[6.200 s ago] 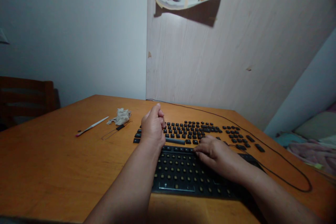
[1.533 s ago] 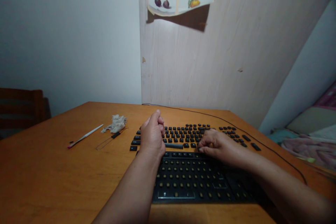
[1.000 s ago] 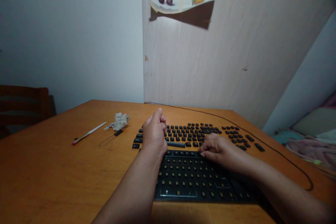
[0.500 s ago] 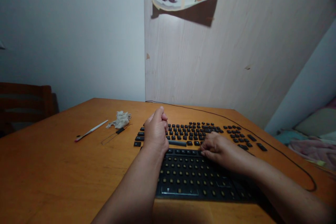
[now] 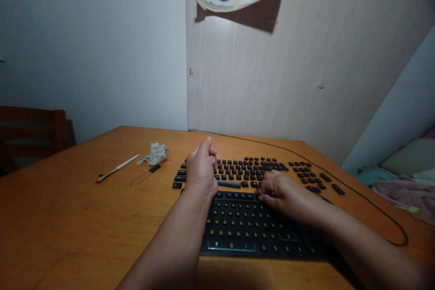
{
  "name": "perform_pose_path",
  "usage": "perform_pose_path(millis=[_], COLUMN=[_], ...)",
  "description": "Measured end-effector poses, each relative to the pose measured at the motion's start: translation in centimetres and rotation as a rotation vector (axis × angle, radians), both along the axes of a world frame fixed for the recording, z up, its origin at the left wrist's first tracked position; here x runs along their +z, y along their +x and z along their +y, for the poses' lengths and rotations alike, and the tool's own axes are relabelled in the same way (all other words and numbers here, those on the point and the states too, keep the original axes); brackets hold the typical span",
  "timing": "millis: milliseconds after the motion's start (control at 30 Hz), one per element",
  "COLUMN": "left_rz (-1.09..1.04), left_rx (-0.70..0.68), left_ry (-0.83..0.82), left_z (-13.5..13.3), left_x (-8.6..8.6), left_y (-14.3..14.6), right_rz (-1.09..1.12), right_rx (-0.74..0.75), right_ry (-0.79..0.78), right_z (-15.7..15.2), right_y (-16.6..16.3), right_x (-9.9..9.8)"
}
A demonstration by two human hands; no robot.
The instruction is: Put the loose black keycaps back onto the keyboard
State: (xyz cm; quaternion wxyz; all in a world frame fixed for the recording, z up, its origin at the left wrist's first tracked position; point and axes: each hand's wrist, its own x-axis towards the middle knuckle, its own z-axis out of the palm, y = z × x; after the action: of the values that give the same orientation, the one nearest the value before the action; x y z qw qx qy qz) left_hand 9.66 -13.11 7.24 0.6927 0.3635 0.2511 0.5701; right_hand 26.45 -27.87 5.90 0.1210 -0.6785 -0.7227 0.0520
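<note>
A black keyboard [image 5: 244, 226] with most keycaps off lies in front of me, its bare key stems showing and a row of caps left along the far edge. My left hand [image 5: 201, 167] is closed in a fist, thumb uppermost, over the keyboard's far left corner; what it holds, if anything, is hidden. At the far edge, right of the middle, my right hand [image 5: 277, 189] bends down onto the key row with its fingertips pressed together. Whatever lies under them is out of sight. Loose black keycaps [image 5: 239, 172] are spread in rows beyond the keyboard, beside a long space bar [image 5: 229, 185].
Left on the wooden table [image 5: 84, 217] are a white-handled brush [image 5: 118, 167], a crumpled whitish cloth [image 5: 154, 154] and a wire tool with a black handle [image 5: 155, 169]. A black cable [image 5: 288, 149] curves along the back and right. A chair [image 5: 34, 131] stands at left.
The whole view has shifted very slightly. Both hands keep their places and their closed shape at the keyboard.
</note>
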Motion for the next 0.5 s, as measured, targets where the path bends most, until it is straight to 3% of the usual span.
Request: perform_pose_path(millis=[500], left_rz=[0.022], left_rx=[0.001], left_ry=[0.018], left_z=[-0.01], left_x=[-0.18], left_y=[0.0], right_rz=[0.033], right_rx=[-0.003], right_ry=[-0.013], right_z=[0.24], right_y=[-0.02], right_x=[-0.22])
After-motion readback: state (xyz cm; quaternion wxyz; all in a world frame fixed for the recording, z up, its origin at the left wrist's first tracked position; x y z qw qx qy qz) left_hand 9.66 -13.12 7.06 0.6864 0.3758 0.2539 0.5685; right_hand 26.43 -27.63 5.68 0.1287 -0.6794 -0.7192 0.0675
